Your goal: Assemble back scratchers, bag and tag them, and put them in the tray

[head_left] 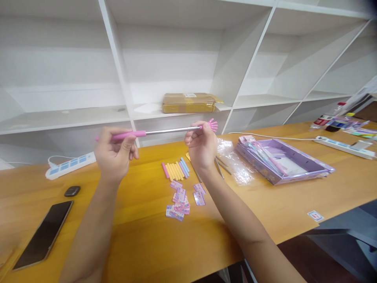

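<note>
Raised above the table is a telescopic back scratcher (172, 130), its steel rod extended between a pink handle and a pink hand-shaped head. My left hand (116, 153) is closed around the handle. Close to the head, my right hand (202, 147) pinches the far end of the rod. Below lies a row of pink, yellow, purple and blue handle tubes (176, 170). Several small printed cards (180, 198) are scattered nearer to me. Thin metal rods (219, 169) and a yellow scratcher head (187, 157) lie partly behind my right hand and forearm.
Clear plastic wrap (235, 163) lies beside a purple open box (300, 179) holding packaged items. A phone (44, 236), a black case (72, 191) and a power strip (70, 165) are at left. Another strip (344, 146) and bottles (324, 120) stand right. A cardboard box (188, 103) sits on the shelf.
</note>
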Demonstrator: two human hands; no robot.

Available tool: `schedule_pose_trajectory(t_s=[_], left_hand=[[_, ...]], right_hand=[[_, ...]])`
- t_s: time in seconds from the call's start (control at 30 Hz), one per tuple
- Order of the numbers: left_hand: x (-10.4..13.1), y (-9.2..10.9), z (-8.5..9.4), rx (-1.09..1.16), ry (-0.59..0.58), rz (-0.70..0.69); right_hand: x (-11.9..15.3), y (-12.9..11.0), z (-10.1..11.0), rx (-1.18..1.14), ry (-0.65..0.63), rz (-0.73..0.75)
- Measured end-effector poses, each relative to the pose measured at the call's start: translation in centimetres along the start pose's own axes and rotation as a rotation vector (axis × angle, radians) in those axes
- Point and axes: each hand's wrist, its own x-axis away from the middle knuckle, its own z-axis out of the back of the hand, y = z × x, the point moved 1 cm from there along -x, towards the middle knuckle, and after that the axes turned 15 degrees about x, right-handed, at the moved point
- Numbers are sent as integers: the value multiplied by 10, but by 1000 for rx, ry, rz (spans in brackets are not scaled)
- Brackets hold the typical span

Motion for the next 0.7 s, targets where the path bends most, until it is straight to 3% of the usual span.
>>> schedule_pose_trajectory(t_s=[0.27,0.7], left_hand=[[1,-4,0,42,-60,-100],[5,-2,-4,60,-57,-109]], right_hand=[[-1,-4,0,19,-4,39],[-1,-2,2,23,-41,53]])
